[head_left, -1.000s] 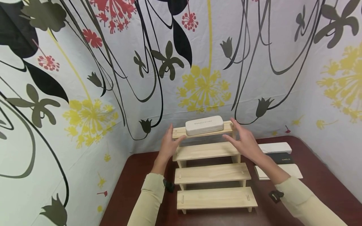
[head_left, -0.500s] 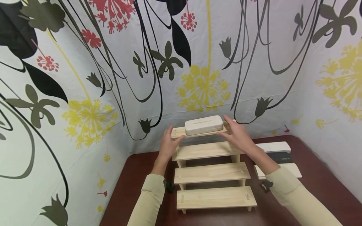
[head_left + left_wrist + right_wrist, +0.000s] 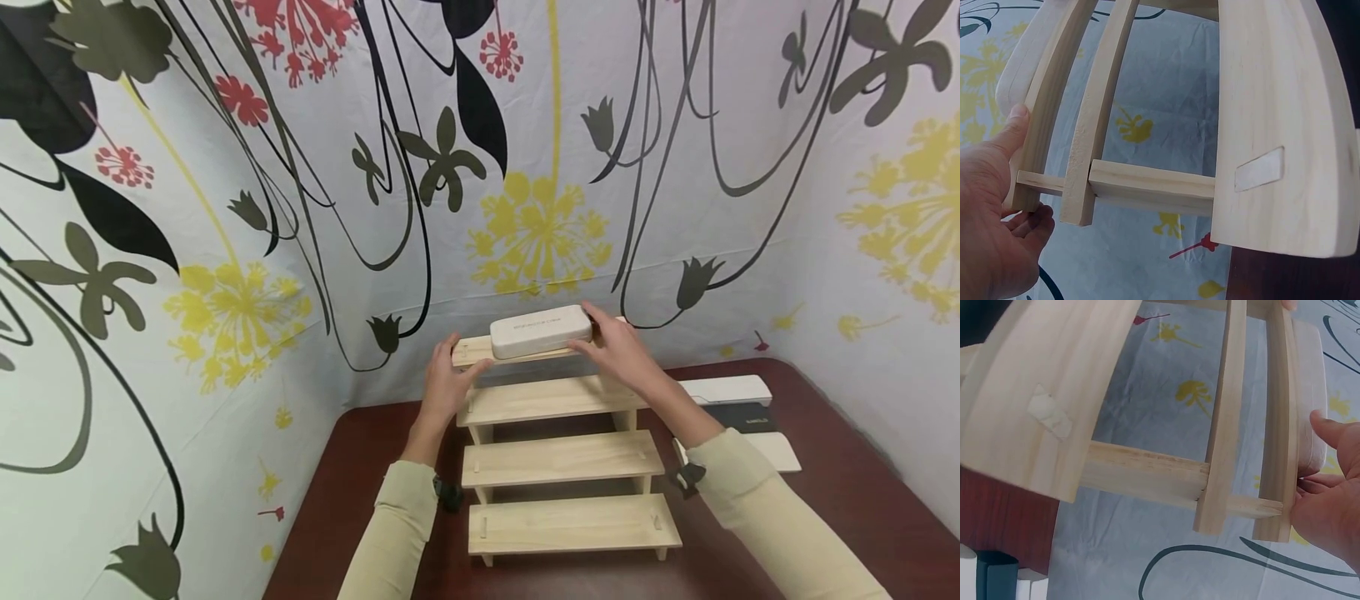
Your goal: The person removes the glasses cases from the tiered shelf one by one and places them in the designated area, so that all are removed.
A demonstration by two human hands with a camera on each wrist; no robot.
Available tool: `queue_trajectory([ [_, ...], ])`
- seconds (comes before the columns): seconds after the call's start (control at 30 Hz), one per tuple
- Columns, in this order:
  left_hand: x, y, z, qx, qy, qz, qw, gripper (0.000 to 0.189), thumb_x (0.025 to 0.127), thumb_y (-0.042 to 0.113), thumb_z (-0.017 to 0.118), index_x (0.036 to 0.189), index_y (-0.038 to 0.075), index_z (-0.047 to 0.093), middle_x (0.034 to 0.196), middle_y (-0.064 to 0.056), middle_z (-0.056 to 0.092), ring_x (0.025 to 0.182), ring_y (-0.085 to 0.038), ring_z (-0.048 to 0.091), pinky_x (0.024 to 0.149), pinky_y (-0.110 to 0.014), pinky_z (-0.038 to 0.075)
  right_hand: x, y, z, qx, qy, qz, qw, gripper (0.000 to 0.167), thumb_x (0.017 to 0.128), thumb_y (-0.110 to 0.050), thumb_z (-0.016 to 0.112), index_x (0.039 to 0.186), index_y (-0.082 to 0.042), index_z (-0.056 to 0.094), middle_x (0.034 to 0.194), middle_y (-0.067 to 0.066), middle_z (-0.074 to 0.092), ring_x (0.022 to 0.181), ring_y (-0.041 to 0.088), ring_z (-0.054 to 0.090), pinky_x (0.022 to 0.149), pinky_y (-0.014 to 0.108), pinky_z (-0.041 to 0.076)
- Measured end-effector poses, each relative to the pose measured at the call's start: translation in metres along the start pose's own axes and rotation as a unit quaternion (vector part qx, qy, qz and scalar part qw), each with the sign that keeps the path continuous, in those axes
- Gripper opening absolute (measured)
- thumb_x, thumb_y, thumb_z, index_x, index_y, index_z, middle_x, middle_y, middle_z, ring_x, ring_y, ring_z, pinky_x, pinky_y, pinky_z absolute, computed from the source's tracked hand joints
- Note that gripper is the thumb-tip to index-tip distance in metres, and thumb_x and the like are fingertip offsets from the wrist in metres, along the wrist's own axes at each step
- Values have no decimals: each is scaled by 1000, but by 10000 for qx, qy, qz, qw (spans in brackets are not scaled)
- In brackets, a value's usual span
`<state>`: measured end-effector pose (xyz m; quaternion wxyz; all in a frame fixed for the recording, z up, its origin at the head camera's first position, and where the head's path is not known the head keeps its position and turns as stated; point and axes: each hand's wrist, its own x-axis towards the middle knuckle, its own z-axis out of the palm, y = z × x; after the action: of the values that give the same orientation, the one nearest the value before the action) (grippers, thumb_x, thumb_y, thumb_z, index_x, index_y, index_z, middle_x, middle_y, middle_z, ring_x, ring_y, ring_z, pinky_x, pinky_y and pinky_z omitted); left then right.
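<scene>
A white oblong case [image 3: 534, 331] with faint lettering lies on the top shelf of a pale wooden stepped stand [image 3: 562, 461]. My left hand [image 3: 446, 385] grips the left end of that shelf. In the left wrist view, the left hand's thumb [image 3: 1015, 122] lies against the shelf while its other fingers curl around the end. At the case's right end is my right hand [image 3: 624, 354], its thumb at the front and forefinger behind. The right wrist view has its thumb [image 3: 1325, 427] touching the case [image 3: 1311, 400]; its other fingers are partly hidden.
On the dark red table [image 3: 315, 533], right of the stand, lie a white box [image 3: 726, 389], a dark box [image 3: 742, 417] and another white flat box [image 3: 780, 451] behind my right forearm. Flower-printed cloth [image 3: 525, 108] hangs around the table's back and sides.
My right hand has moved left from the shelf's right end to the white case and now pinches its end. The left hand stays at the shelf's left end.
</scene>
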<state>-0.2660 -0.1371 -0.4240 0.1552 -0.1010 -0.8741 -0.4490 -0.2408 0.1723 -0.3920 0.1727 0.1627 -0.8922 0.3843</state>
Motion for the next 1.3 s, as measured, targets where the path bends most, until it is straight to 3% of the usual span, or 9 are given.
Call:
queue_trajectory([
  [0.2,0,0,0,18,17,31,10000,89,92,39,86,160,0,43,154,-23,49,143,-41,48,115,-56,42,3,0,1,188,-60,254,9995,71,104,-16,73,160,7,38,119,28,67,98,36,64,85,50,49],
  [0.33,0,0,1,79,71,54,9999,88,93,40,85,159,0,44,153,-23,50,142,-41,50,114,-56,42,3,0,0,609,-10,446,9971,72,101,-14,76,159,8,39,131,31,61,116,43,62,98,50,51],
  [0.47,-1,0,2,98,81,44,9999,87,93,39,85,159,0,44,154,-23,50,142,-41,50,114,-56,42,3,0,-1,961,-121,561,9937,76,101,-16,77,159,10,35,155,34,46,144,48,46,117,53,41],
  [0.73,0,2,0,51,56,-18,10000,87,93,38,86,159,0,44,156,-23,48,145,-41,47,117,-56,40,3,-1,-6,409,-467,268,9977,77,105,-22,71,163,9,29,154,34,47,136,48,52,107,61,45],
  [1.03,-1,2,0,68,60,2,10000,88,93,38,86,159,0,44,153,-23,50,142,-41,49,116,-55,40,2,0,-4,1304,-276,522,9897,75,100,-15,77,158,10,36,156,33,43,145,49,45,117,54,40],
  [1.23,-1,1,0,88,44,44,9999,88,93,39,85,160,0,43,154,-22,50,143,-42,49,115,-56,41,1,-1,-5,759,-477,374,9953,83,101,-22,77,162,9,30,157,33,44,143,49,46,115,58,41],
  [1.3,-1,1,0,77,35,36,10000,88,93,39,85,160,0,43,154,-22,49,143,-41,48,116,-56,40,1,-2,-4,565,-514,279,9967,83,102,-23,77,162,9,30,146,34,52,136,48,52,111,59,44],
])
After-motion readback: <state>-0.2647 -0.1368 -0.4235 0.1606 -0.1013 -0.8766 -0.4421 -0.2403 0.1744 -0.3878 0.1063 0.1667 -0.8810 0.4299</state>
